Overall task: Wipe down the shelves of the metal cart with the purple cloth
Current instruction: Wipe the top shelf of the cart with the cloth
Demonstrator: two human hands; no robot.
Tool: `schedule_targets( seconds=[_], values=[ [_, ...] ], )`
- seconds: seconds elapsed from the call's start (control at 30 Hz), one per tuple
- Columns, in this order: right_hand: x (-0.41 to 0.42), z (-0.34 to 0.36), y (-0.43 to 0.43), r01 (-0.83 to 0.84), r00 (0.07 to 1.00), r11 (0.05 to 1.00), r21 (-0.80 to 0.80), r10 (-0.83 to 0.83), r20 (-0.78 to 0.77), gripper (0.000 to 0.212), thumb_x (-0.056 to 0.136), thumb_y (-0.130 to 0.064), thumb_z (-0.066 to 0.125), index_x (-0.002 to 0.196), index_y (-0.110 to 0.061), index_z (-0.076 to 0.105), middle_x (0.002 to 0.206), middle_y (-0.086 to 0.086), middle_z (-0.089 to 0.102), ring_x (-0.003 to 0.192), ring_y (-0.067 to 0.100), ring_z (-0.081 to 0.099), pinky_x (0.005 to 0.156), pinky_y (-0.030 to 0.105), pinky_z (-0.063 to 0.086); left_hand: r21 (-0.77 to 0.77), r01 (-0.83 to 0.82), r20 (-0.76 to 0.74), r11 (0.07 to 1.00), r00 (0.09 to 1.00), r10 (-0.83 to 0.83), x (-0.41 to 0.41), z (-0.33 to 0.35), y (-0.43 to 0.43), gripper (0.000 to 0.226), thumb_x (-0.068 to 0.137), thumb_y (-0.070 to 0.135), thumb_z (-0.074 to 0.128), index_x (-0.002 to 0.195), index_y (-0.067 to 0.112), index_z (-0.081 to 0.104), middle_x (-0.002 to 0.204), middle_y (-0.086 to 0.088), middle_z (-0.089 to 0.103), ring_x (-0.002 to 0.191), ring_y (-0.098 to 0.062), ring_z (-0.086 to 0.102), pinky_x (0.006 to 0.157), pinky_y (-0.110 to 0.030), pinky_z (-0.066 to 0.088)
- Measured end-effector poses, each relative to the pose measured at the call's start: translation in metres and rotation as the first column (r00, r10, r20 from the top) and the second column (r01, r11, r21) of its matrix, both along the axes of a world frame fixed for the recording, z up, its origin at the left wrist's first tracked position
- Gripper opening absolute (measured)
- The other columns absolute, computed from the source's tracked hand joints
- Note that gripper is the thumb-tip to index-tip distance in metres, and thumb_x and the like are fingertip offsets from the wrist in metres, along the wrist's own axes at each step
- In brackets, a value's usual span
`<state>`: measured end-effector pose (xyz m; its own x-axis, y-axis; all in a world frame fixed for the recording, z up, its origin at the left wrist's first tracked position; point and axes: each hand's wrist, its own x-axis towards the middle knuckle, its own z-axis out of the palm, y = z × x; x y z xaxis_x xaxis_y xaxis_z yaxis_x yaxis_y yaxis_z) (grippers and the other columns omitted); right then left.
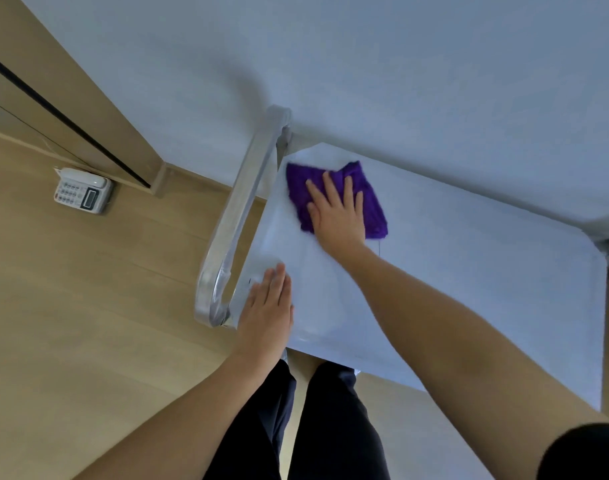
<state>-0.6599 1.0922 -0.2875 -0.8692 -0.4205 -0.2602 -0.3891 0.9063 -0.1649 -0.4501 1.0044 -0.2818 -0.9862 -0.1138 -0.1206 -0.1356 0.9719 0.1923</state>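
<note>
The metal cart's top shelf (469, 271) fills the middle and right of the head view, shiny and pale. The purple cloth (374, 202) lies flat near the shelf's far left corner. My right hand (337, 216) presses on the cloth with its fingers spread and straight. My left hand (268, 306) rests flat on the shelf's near left corner, fingers together, beside the curved cart handle (240, 209). The lower shelves are hidden under the top one.
A pale wall stands right behind the cart. A white desk phone (83, 190) sits on the wooden floor at the left, next to a wooden door frame (99, 126). My legs in dark trousers stand against the cart's near edge.
</note>
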Motion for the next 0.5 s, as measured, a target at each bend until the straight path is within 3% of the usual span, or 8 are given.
schedule_targets(
  seconds=[0.17,0.37,0.5],
  values=[
    [-0.018,0.0,-0.02,0.099,0.994,0.995,-0.005,-0.099,0.039,0.052,0.104,-0.046,0.015,0.154,-0.036,0.005,0.164,-0.002,0.001,0.149,0.035,-0.007,0.12,0.054,0.0,0.004,-0.026,0.025,1.0,0.999,0.026,-0.007,-0.002,0.0,0.057,0.08,0.018,0.075,0.131,-0.001,0.056,0.148,-0.014,0.045,0.13,-0.031,0.051,0.098,-0.046,0.05],
    [0.093,0.003,-0.009,0.007,1.0,1.0,-0.027,-0.007,0.004,0.053,0.103,-0.044,0.023,0.154,-0.032,0.017,0.163,0.002,0.016,0.149,0.038,0.006,0.12,0.056,0.011,0.017,-0.066,0.058,0.998,0.996,0.065,-0.007,0.006,0.009,0.061,0.076,0.014,0.075,0.131,-0.002,0.054,0.144,-0.018,0.047,0.133,-0.034,0.047,0.101,-0.051,0.047],
    [0.054,0.001,-0.005,-0.072,0.997,0.997,-0.041,0.073,0.013,0.05,0.104,-0.045,0.021,0.153,-0.036,0.018,0.163,0.0,0.014,0.15,0.035,0.002,0.12,0.054,0.005,0.005,-0.072,0.085,0.997,0.994,0.071,-0.004,0.006,0.015,0.062,0.08,0.014,0.068,0.136,-0.004,0.047,0.15,-0.019,0.039,0.138,-0.036,0.039,0.106,-0.053,0.042]
  ],
)
